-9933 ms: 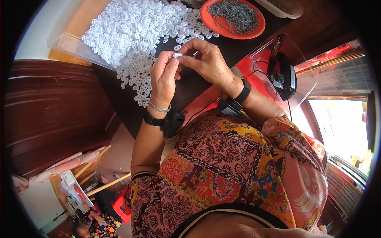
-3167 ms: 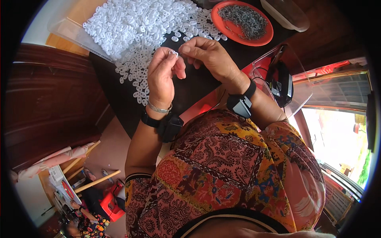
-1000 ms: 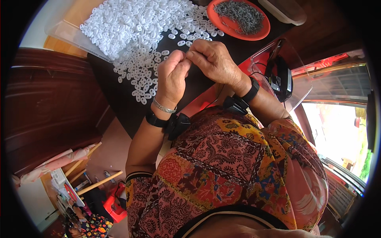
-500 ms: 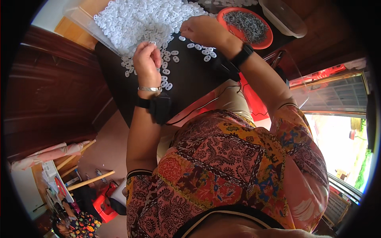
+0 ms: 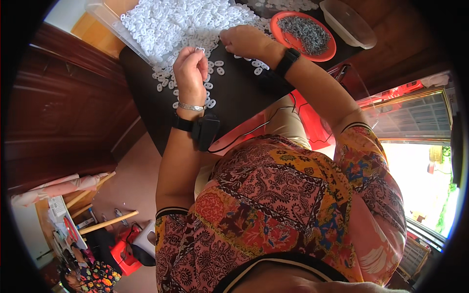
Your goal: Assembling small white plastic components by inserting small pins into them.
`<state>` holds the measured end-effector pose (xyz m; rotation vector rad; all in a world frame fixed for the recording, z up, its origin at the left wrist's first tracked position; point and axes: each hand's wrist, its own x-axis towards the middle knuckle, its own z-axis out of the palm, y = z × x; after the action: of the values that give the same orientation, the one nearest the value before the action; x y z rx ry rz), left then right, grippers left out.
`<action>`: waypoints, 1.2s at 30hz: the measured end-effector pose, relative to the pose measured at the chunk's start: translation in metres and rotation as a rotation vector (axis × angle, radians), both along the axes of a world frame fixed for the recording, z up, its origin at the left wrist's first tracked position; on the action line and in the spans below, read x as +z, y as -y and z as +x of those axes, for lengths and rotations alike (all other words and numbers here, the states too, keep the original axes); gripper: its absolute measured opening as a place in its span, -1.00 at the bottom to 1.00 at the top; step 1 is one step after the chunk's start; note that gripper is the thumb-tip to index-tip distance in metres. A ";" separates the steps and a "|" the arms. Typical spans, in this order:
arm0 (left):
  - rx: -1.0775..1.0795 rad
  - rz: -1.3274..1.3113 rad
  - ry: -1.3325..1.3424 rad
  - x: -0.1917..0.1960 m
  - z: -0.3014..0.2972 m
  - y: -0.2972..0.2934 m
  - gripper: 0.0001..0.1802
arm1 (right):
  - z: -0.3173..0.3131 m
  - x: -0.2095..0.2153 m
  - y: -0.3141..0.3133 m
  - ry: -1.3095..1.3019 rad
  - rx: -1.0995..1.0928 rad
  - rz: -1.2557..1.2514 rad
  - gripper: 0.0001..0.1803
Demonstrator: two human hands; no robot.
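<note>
- White plastic rings point(image 5: 181, 24) are lying in a big heap at the far side of a dark table point(image 5: 244, 97), with loose ones spilling toward the near edge.
- The left hand point(image 5: 190, 73) is hovering over the scattered rings, its fingers curled in a narrow pinch around one small white ring point(image 5: 199, 49) at the fingertips.
- A silver bracelet point(image 5: 190, 106) and a black wrist strap with a boxy unit point(image 5: 202, 129) are sitting on the left wrist; a thin black cable is trailing from the unit across the table edge.
- The right hand point(image 5: 243, 41) is reaching further out, resting knuckles-up at the rim of the heap, fingers bent down onto the rings; whether it is gripping anything I cannot tell, as the fingertips are hidden.
- A black band point(image 5: 287, 61) is wrapping the right wrist.
- An orange-red round dish point(image 5: 328, 52) is standing just right of the right hand, filled with small grey metal pieces point(image 5: 308, 34).
- A clear plastic container point(image 5: 349, 22) is lying beyond the dish, near the table's far right corner.
- A patterned orange and brown garment point(image 5: 273, 205) is filling the lower middle of the view.
- Wooden sticks point(image 5: 107, 222) are lying on the floor at lower left, beside a dark wooden wall panel point(image 5: 73, 122).
</note>
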<state>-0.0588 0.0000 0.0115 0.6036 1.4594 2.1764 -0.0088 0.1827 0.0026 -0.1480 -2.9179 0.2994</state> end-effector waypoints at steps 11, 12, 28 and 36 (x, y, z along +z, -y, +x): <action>-0.204 0.101 0.124 0.002 0.021 0.001 -0.86 | 0.052 0.008 0.026 -0.324 -0.017 -1.556 -0.81; -0.264 0.181 0.179 0.003 0.024 0.000 -0.86 | 0.055 0.005 0.032 -0.331 -0.022 -1.564 -0.81; -0.340 0.216 0.169 0.000 0.022 0.000 -0.86 | 0.075 -0.010 0.059 -0.273 -0.014 -2.037 -0.92; -0.220 0.014 -0.020 0.000 0.033 -0.002 -0.87 | 0.083 -0.001 0.058 -0.375 -0.035 -1.981 -0.86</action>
<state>-0.0262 0.0018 0.0119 0.7555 1.3217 2.0164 0.0742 0.1244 0.0011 -0.3132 -1.2108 2.5057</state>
